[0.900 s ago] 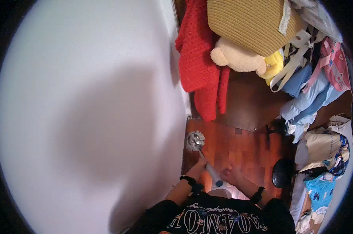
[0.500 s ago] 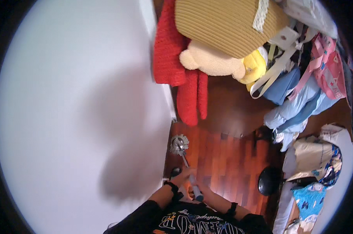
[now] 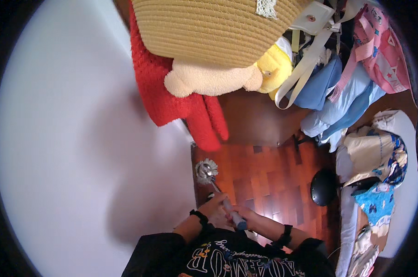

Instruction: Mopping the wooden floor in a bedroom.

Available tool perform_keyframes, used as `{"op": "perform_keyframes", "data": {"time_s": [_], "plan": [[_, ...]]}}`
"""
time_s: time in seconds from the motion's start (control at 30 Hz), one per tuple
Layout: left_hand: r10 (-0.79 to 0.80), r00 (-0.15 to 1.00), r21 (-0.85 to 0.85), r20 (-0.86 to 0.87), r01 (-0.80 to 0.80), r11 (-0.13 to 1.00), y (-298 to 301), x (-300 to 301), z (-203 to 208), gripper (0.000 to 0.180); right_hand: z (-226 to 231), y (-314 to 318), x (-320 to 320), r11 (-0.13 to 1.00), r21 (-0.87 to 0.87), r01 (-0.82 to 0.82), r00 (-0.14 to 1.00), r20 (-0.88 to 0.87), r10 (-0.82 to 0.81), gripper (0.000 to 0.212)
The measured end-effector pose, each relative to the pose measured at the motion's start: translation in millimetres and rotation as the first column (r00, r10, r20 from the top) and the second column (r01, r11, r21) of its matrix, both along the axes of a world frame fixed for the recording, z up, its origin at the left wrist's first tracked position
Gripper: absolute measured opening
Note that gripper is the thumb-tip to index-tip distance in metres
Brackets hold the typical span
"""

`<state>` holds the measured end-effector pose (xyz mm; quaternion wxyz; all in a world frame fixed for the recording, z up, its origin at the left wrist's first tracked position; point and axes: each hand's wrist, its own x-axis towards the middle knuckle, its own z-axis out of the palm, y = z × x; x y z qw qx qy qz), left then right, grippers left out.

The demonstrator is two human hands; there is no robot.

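A mop with a round silver hub and a fringe of grey-white strands (image 3: 206, 171) rests on the floor beside the wall. Its thin shaft runs back toward me into a thick grey handle (image 3: 234, 215). My left hand (image 3: 213, 206) is closed round the upper shaft, on the side nearer the wall. Closer to the handle's end, my right hand (image 3: 242, 215) wraps round the grip. Both wrists wear black bands. The fingers' undersides are partly hidden by the handle.
A white wall (image 3: 79, 138) fills the left. Ahead, a ribbed tan basket (image 3: 218, 34), a red plush (image 3: 163, 92) and a cream plush toy (image 3: 211, 79) overhang the reddish wood floor (image 3: 264, 177). A black round seat (image 3: 324, 187) stands right, beside a bed edge (image 3: 350, 231) with clothes.
The view has shifted, so the basket and plush toys appear farther left and the black seat higher. The mop stays in both hands, its head still beside the wall.
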<state>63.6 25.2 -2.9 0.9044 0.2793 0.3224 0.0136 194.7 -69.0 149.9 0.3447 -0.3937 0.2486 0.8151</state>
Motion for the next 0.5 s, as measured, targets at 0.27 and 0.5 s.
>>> {"op": "perform_keyframes", "data": {"time_s": [0.27,0.5], "plan": [[0.156,0.960,0.045,-0.230,-0.150,0.988,-135.5,37.6,64.0,0.026,-35.1,-164.1,31.0,0.981,0.174,-0.089,0.978,0.200,0.053,0.039],[-0.039,0.815,0.400,-0.579,0.325,0.857,-136.4,84.9,136.9,0.054,-46.6,-182.3,55.4,0.982,0.054,-0.179,0.960,0.227,0.163,0.043]]}}
